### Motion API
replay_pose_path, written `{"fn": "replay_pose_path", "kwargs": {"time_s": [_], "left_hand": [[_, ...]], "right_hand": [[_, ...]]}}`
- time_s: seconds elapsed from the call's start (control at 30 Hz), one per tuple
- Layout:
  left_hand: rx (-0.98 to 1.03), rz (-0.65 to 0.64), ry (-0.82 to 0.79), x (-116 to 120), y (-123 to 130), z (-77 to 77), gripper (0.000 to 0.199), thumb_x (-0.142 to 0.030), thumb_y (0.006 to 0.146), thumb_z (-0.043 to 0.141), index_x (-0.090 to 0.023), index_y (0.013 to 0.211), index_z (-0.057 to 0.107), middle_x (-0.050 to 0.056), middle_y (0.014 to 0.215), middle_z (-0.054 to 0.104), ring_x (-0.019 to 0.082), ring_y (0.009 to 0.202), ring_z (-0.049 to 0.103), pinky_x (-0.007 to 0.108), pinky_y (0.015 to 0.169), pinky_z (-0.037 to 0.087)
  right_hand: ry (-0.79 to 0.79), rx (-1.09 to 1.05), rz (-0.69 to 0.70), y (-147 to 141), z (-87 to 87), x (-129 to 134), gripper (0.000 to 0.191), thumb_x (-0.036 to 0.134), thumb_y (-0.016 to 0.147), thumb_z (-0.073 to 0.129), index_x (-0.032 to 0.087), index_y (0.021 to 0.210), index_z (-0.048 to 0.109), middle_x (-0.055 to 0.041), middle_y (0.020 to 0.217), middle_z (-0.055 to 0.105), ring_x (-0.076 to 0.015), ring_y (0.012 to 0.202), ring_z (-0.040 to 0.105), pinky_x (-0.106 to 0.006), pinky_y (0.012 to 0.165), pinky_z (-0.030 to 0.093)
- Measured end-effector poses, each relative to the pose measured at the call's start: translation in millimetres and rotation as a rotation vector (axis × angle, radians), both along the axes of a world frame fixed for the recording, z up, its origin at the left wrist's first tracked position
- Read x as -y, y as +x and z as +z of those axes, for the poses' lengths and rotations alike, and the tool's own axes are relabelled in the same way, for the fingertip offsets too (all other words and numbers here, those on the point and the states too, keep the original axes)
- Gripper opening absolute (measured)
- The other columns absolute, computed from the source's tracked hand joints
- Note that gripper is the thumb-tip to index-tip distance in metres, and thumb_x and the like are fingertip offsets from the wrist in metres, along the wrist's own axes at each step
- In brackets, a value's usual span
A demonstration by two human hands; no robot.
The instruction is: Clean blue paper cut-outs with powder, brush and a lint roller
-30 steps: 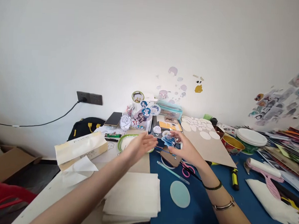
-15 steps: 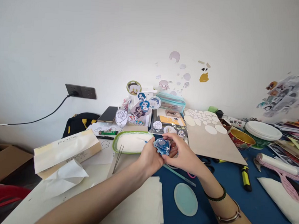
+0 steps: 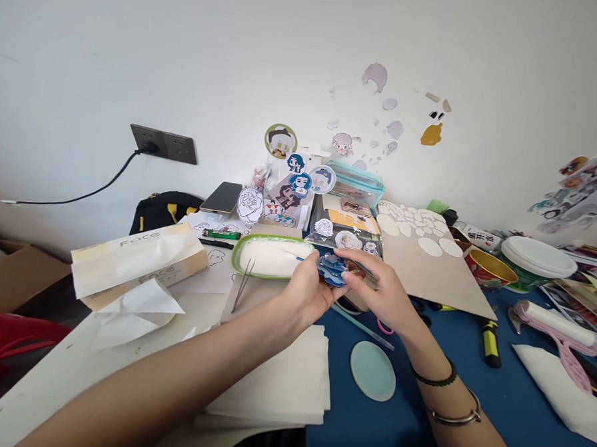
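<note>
A cluttered desk stood against a white wall (image 3: 227, 60). At its left lay a tissue pack (image 3: 139, 258) with a crumpled tissue (image 3: 138, 308) before it. Just beyond the left hand (image 3: 307, 297), a green-rimmed tray (image 3: 272, 237) held something white; tweezers (image 3: 244, 287) leaned at its near edge. A thin blue-and-white tool (image 3: 299, 257) reached over the tray and ran behind the left thumb; I couldn't tell whether the hand touched it. Stickered packets (image 3: 348, 223) and a clear zip pouch (image 3: 355, 183) crowded the space behind the hands. To the right lay grey board (image 3: 445, 284) bearing white cut-out shapes (image 3: 418, 223). Nearer, on a blue surface (image 3: 347, 439), were a pale blue disc (image 3: 373, 371) and a slim pen (image 3: 366, 328), partly hidden by the hands. A stack of white sheets (image 3: 280, 382) sat beneath the left forearm.

The small bundle of blue paper cut-outs (image 3: 332, 270) was between the two hands, above the desk. The left hand cupped it from below, thumb pressed along its left side. The right hand (image 3: 385, 291) had thumb and forefinger closed on its right side.
</note>
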State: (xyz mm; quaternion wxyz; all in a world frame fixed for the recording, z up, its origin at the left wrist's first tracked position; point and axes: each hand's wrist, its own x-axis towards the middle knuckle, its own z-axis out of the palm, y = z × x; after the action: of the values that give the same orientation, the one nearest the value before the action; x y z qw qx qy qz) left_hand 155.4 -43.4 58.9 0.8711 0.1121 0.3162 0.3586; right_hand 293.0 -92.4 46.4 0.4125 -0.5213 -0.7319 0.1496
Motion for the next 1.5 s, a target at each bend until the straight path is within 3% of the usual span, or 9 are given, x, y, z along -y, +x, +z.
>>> {"fn": "replay_pose_path", "kwargs": {"time_s": [0.27,0.67,0.87,1.07,1.27,1.37,1.5], "left_hand": [[-0.054,0.034,-0.013,-1.1,-1.0,5.1,0.030,-0.028,0.099,0.030,-0.015,0.093,0.057,0.002,0.072,0.063,0.010,0.054,0.059,0.022,0.052,0.054],[0.061,-0.077,0.064,0.0,-1.7,6.5,0.030,-0.019,0.090,0.031,-0.016,0.079,0.058,0.005,0.075,0.062,0.015,0.067,0.062,0.027,0.065,0.056],[0.068,-0.134,0.052,4.7,0.3,4.6,0.028,-0.014,0.087,0.030,-0.017,0.072,0.053,0.003,0.068,0.057,0.012,0.059,0.057,0.026,0.066,0.056],[0.011,-0.154,0.080,5.0,24.3,9.2,0.021,-0.012,0.087,0.034,-0.016,0.077,0.053,0.003,0.067,0.055,0.012,0.056,0.055,0.025,0.060,0.056],[-0.109,-0.160,0.110,-6.0,60.0,15.4,0.015,-0.020,0.094,0.042,-0.015,0.096,0.056,0.004,0.084,0.061,0.012,0.066,0.059,0.027,0.061,0.055],[-0.193,-0.194,0.120,-14.8,69.8,16.3,0.024,-0.030,0.092,0.053,-0.014,0.109,0.056,0.005,0.099,0.062,0.014,0.077,0.062,0.030,0.065,0.055],[-0.333,-0.266,0.131,-26.2,75.2,18.7,0.029,-0.032,0.091,0.055,-0.015,0.115,0.055,0.007,0.108,0.061,0.017,0.086,0.063,0.034,0.071,0.055]], "right_hand": [[0.070,-0.025,0.057,0.3,-6.0,-1.8,0.030,0.025,0.092,0.051,0.030,0.119,0.064,0.0004,0.122,0.065,-0.0211,0.117,0.056,-0.039,0.102,0.044],[0.022,-0.088,-0.038,2.1,-3.8,2.8,0.027,0.026,0.086,0.059,0.028,0.111,0.069,-0.0025,0.115,0.068,-0.0266,0.111,0.061,-0.044,0.098,0.049],[0.042,-0.119,-0.075,4.4,-6.0,7.8,0.024,0.024,0.084,0.062,0.028,0.105,0.072,-0.0010,0.110,0.070,-0.0244,0.105,0.065,-0.037,0.088,0.055],[-0.032,-0.159,-0.145,26.4,-5.5,10.2,0.022,0.028,0.084,0.061,0.027,0.103,0.073,-0.0019,0.107,0.072,-0.0257,0.104,0.065,-0.040,0.091,0.052],[-0.083,-0.306,-0.174,55.9,-12.6,2.6,0.025,0.035,0.083,0.061,0.024,0.102,0.073,-0.0043,0.106,0.072,-0.0265,0.102,0.065,-0.040,0.089,0.053],[-0.092,-0.343,-0.163,60.1,-17.0,-2.1,0.026,0.033,0.082,0.060,0.023,0.103,0.072,-0.0051,0.106,0.072,-0.0259,0.101,0.066,-0.039,0.086,0.054],[-0.116,-0.397,-0.142,60.2,-17.5,-4.4,0.028,0.029,0.081,0.060,0.021,0.104,0.072,-0.0056,0.106,0.072,-0.0243,0.099,0.067,-0.037,0.085,0.055]]}}
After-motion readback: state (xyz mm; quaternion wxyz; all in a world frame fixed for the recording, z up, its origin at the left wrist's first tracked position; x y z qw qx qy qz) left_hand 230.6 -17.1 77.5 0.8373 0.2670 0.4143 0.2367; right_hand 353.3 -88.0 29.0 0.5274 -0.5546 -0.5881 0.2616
